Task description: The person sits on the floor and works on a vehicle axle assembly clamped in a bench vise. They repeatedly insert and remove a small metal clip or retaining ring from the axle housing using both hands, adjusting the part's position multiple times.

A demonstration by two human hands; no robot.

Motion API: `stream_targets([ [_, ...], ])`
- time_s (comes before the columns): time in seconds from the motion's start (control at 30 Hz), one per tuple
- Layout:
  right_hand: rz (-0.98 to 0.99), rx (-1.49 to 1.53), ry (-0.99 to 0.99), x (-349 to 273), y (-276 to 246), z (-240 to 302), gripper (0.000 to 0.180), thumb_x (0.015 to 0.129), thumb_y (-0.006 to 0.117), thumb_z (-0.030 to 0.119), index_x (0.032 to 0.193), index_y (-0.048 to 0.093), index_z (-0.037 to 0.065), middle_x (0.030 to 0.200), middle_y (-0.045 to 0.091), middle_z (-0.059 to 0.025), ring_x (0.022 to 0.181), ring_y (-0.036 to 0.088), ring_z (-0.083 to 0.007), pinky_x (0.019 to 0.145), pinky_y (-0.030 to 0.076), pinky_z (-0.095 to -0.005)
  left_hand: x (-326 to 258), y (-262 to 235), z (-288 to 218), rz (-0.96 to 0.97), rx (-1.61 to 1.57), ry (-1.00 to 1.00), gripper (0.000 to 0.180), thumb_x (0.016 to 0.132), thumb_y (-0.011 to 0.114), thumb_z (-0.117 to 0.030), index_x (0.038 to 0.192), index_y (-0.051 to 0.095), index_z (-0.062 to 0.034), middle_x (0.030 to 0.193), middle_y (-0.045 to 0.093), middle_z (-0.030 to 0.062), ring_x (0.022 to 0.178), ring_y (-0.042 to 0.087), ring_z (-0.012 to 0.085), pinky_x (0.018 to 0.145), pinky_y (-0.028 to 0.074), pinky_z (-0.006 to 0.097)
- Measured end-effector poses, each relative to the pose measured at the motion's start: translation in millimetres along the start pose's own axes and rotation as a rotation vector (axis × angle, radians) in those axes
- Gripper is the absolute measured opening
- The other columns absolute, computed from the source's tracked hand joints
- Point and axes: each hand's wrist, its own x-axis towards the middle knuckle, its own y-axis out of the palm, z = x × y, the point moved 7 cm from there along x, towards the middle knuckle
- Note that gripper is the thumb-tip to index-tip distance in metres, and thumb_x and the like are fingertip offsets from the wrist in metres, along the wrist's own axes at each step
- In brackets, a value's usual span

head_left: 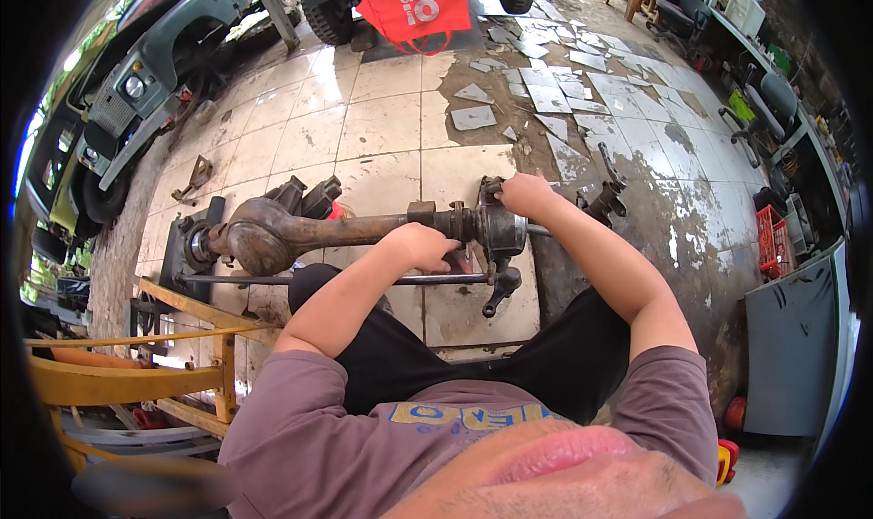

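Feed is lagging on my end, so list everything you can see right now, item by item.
Axle housing: one, rusty brown, lying across the tiled floor.
Steering knuckle: one, grey, at the axle's right end.
Thin rod: one, dark, below the axle.
Yellow metal frame: one, lower left.
Off-road vehicle: one, grey-green, upper left.
Red bag: one, hanging on a second vehicle, top.
Red crate: one, right.
Office chairs: two, dark, upper right.
Left hand: on the axle tube.
Right hand: on the knuckle's top.

Daylight falls on a worn tiled floor [382, 123] with broken patches; a green off-road vehicle [136, 82] is parked at left, office chairs [759, 110] at right, a yellow frame [136, 373] nearby.
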Motion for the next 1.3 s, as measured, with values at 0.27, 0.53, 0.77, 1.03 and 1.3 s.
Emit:
stream_targets([
  [0.27, -0.057, -0.073, -0.077, -7, 2, 14, 0.04, 0.105, 0.057, 0.043, 0.104, 0.081, 0.011, 0.112, 0.079, -0.0145, 0.111, 0.073, -0.0338, 0.114, 0.041, -0.0662, -5, 4, -1, 0.0, 0.015, -0.013, 0.067, 0.094, 0.067, -0.045, 0.154, 0.054, -0.0193, 0.122, 0.076, 0.0146, 0.113, 0.073, 0.0325, 0.097, 0.058, 0.046],
  [0.53, -0.012, -0.139, -0.12, -10, 0, 16, 0.038, 0.105, 0.058, 0.042, 0.106, 0.08, 0.011, 0.115, 0.079, -0.0145, 0.117, 0.072, -0.0336, 0.114, 0.039, -0.0682, -9, -4, -7, 0.029, 0.057, -0.025, 0.068, 0.095, 0.068, -0.043, 0.155, 0.053, -0.0172, 0.131, 0.073, 0.0089, 0.117, 0.071, 0.0309, 0.099, 0.057, 0.045],
  [0.77, -0.019, -0.078, -0.135, -14, -3, 19, 0.036, 0.104, 0.06, 0.04, 0.106, 0.08, 0.01, 0.116, 0.079, -0.0151, 0.118, 0.071, -0.0345, 0.114, 0.04, -0.0687, -10, -3, -4, 0.046, 0.064, -0.032, 0.069, 0.095, 0.068, -0.045, 0.155, 0.052, -0.0164, 0.134, 0.072, 0.0087, 0.121, 0.069, 0.0311, 0.101, 0.057, 0.044],
  [1.03, -0.022, -0.026, -0.049, -12, 3, 7, 0.038, 0.105, 0.059, 0.042, 0.109, 0.08, 0.01, 0.117, 0.078, -0.0145, 0.116, 0.072, -0.0348, 0.113, 0.042, -0.067, -9, -6, -10, 0.059, 0.04, -0.04, 0.07, 0.094, 0.067, -0.046, 0.156, 0.052, -0.0173, 0.137, 0.07, 0.0088, 0.122, 0.069, 0.0306, 0.102, 0.057, 0.044],
  [1.3, -0.034, -0.002, -0.038, -9, 3, 2, 0.047, 0.105, 0.056, 0.048, 0.111, 0.078, 0.006, 0.116, 0.077, -0.0161, 0.117, 0.07, -0.0374, 0.102, 0.052, -0.06, -8, -5, -2, -0.013, 0.026, 0.013, 0.065, 0.095, 0.065, -0.044, 0.153, 0.055, -0.0172, 0.125, 0.075, 0.0125, 0.115, 0.072, 0.033, 0.098, 0.058, 0.046],
])
